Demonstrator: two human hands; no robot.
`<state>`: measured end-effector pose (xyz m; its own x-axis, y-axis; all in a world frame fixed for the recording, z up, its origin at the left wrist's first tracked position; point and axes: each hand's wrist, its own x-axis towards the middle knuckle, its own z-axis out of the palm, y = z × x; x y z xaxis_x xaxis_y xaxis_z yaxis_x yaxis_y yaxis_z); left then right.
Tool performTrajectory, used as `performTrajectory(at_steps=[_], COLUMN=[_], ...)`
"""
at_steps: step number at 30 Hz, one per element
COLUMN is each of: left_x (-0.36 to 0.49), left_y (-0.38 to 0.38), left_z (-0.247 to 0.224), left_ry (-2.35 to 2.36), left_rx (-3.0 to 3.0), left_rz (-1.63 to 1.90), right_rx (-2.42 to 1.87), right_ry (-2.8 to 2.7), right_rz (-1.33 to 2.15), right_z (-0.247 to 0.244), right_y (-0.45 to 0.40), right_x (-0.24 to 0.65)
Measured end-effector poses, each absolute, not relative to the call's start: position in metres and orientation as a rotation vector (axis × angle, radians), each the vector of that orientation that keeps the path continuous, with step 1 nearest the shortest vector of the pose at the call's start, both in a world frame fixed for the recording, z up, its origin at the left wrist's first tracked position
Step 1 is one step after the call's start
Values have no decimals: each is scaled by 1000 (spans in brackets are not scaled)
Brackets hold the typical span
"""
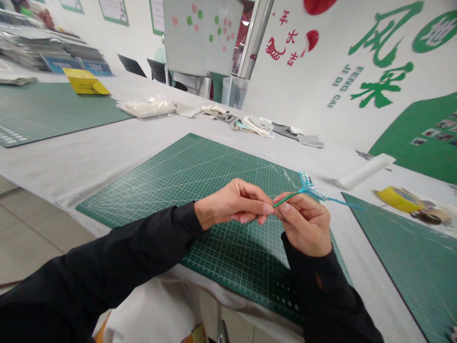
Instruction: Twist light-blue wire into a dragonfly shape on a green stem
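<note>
Both hands meet above the green cutting mat (171, 176), pinching a thin craft flower stem (287, 198) wrapped in green. Blue strands with small white beads (307, 186) spread from its upper end, and one blue strand points off to the right. My left hand (239, 200) closes thumb and fingertips on the stem's lower end. Just right of it, my right hand (305, 219) grips the stem below the blue strands, thumb in front. The stem's lowest tip is hidden by my left fingers.
More cutting mats lie left (53, 112) and right (410, 257). A yellow tape roll (400, 199) and a white paper roll (366, 171) are at right. Fabric scraps (250, 125), a plastic packet (148, 106) and a yellow card (84, 82) lie further back.
</note>
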<state>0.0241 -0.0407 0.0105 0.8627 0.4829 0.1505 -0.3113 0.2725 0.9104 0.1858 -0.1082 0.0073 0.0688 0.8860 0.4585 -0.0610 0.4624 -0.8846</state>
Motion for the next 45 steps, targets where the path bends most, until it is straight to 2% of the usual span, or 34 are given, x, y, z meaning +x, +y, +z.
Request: performTrajectory(at_steps=[12, 32, 45], left_x=[25, 22, 30], left_y=[-41, -38, -44], left_z=[9, 11, 10], left_ry=[188, 203, 247], left_rx=[1208, 1209, 1160], left_rz=[582, 463, 740], right_rx=[-851, -951, -940], right_ry=[-1299, -1321, -1203], right_rz=[859, 881, 819], right_z=[5, 3, 6], right_y=[-108, -107, -105], right_x=[186, 192, 184])
